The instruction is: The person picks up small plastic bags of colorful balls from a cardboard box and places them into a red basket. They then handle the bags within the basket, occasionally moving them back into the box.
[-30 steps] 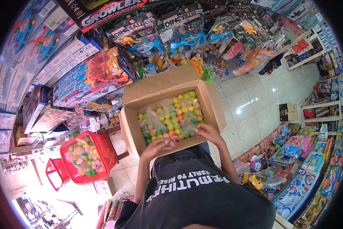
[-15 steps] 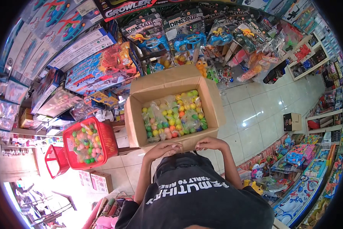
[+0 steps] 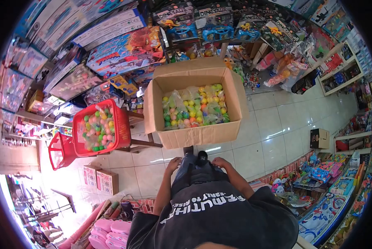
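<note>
Toy-shop aisle, a box of bright balls ahead of both lowered hands.
From my remote seat I see the open cardboard box (image 3: 202, 137) beyond the wearer's shoes, filled with plastic bags of coloured balls (image 3: 194, 110); I cannot tell what bears it. The left hand (image 3: 174, 163) and right hand (image 3: 220, 162) hang apart from it near the thighs, fingers loosely curled; I cannot tell whether either holds anything. To the left, a red plastic basket (image 3: 123, 128) carries more bagged balls, near a wooden rail (image 3: 146, 144). Glossy pale floor tiles (image 3: 273, 124) catch streaks of light, two patterned cartons (image 3: 101, 179) stand on them, and packaged toys (image 3: 126, 52) crowd the far side.
</note>
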`<state>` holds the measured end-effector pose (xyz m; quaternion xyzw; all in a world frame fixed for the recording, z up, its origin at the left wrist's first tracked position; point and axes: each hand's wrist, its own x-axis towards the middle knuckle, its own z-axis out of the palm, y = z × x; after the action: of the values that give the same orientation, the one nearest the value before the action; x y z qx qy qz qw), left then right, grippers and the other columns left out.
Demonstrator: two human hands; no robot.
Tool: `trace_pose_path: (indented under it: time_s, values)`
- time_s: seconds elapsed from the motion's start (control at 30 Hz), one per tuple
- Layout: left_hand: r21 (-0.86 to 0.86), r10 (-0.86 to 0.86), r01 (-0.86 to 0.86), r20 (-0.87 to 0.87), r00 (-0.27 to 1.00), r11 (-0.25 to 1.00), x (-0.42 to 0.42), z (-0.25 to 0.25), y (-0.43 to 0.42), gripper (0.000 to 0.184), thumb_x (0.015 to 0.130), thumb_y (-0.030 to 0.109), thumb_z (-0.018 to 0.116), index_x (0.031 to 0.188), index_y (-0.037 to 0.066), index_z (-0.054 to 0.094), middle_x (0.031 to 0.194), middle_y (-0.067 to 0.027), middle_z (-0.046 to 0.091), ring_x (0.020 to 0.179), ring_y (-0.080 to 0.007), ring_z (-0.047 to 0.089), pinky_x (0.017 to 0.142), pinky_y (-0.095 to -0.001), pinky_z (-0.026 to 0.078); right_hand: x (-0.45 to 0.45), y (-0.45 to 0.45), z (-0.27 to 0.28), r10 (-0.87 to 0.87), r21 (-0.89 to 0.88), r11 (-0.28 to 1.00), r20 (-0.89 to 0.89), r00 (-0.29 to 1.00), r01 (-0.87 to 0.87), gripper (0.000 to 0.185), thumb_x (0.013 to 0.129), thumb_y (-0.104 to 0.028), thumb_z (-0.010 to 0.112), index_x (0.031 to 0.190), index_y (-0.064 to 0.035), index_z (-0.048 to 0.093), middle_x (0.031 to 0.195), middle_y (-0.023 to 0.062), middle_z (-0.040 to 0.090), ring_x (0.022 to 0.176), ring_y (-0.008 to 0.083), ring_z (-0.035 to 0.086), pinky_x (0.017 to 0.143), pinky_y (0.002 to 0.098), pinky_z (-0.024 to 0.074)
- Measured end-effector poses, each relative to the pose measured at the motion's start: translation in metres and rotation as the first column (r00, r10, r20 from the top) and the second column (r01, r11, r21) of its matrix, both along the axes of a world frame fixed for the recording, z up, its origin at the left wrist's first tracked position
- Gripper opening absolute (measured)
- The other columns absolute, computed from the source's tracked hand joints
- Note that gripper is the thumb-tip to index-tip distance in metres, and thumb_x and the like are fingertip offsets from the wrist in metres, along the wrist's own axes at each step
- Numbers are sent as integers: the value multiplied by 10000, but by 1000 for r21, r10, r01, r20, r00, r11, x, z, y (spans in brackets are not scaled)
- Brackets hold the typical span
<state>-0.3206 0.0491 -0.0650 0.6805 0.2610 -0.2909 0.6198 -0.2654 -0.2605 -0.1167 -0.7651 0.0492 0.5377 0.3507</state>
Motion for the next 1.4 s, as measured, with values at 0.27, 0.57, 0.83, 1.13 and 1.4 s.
trace_pose_path:
  time_s: [0.27,0.57,0.83,1.13,1.4]
  values:
    - [380,112,-132,74,991,915,-116,-97,61,333,792,291,550,933,2,636,853,-157,623,818,-248,585,734,-337,454,-21,-17,-1,-203,-55,978,-67,977,200,358,770,-367,604,979,-78,576,882,77,600,750,184,562,607,350,483]
    - [225,144,-183,176,974,957,-127,-57,131,310,793,265,535,901,-11,627,844,-153,645,825,-249,610,747,-338,461,-26,85,2,-239,-72,968,50,970,242,303,783,-319,594,942,-62,582,834,68,595,718,182,561,610,344,469]
    - [129,281,-274,-47,958,953,-180,-35,222,326,821,325,541,990,55,606,752,-44,589,608,-103,509,448,-251,385,-43,262,9,39,95,993,264,964,-66,327,779,-313,600,964,-43,589,805,38,605,699,123,565,583,276,468]
    - [41,571,-583,151,807,812,-202,21,288,349,839,326,531,1050,54,588,819,-40,603,713,-114,546,603,-242,427,-35,401,82,250,342,859,369,895,-381,282,834,-275,565,969,-29,589,846,72,621,761,141,587,706,274,464]
    - [6,552,-753,676,488,657,-123,150,354,257,921,189,434,1063,11,553,896,-54,598,800,-110,554,719,-260,442,-3,461,212,-39,751,647,200,979,-128,155,886,-165,487,921,-36,566,827,27,586,778,110,574,668,237,450]
